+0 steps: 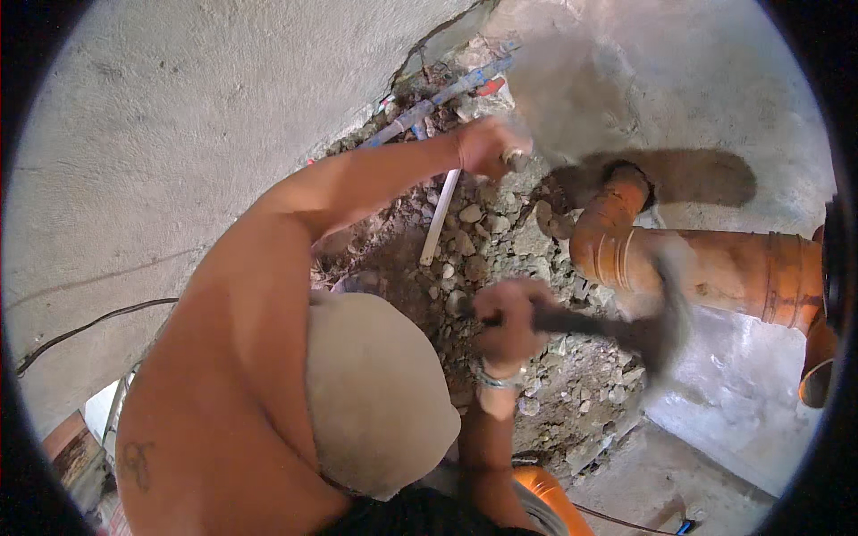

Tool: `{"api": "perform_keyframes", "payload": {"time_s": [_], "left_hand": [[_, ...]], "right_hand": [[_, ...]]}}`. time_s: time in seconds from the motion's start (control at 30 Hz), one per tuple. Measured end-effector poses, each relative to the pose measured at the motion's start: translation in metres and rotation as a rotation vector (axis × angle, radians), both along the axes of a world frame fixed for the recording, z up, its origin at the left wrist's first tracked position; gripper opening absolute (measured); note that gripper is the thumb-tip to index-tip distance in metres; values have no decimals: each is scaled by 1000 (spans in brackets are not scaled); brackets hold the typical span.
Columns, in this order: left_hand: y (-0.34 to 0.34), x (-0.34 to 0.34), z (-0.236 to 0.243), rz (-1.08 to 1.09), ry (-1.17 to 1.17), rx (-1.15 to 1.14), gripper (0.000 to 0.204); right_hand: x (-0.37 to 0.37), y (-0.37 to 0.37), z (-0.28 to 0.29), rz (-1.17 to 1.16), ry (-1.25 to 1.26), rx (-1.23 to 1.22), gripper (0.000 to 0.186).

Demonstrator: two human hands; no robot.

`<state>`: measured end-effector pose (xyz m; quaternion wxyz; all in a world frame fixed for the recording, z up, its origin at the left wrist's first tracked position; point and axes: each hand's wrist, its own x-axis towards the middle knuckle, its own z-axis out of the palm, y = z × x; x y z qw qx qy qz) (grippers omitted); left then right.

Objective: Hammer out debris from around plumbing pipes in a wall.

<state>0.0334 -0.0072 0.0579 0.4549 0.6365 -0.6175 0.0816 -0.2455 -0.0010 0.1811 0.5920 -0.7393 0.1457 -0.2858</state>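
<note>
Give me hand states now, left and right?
Left hand: closed around a small metal tool at the wall; the tool is too blurred to identify.
Right hand: closed on the dark handle of a motion-blurred hammer above grey rubble.

The right hand (pixel 509 326) grips the dark handle of a motion-blurred hammer (pixel 626 330) pointing toward three o'clock. At twelve o'clock the left hand (pixel 490 147) holds a small metal chisel (pixel 517 159) over grey broken rubble (pixel 500 241), beside the orange plastic drainpipe (pixel 715 268).
</note>
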Motion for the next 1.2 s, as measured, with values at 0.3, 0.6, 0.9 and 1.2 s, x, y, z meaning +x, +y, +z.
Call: {"api": "perform_keyframes", "payload": {"time_s": [0.3, 0.6, 0.9, 1.2], "left_hand": [[3, 14, -4, 78, -24, 26, 36], [0, 4, 2, 41, 51, 133, 37], [-17, 18, -10, 186, -22, -50, 26], [-4, 3, 7, 129, 45, -45, 37]], "right_hand": [[21, -15, -93, -72, 550, 401, 19], [7, -10, 39, 53, -349, 234, 13], [19, -22, -88, -157, 606, 94, 23], [19, -33, -32, 63, -348, -401, 16]]}}
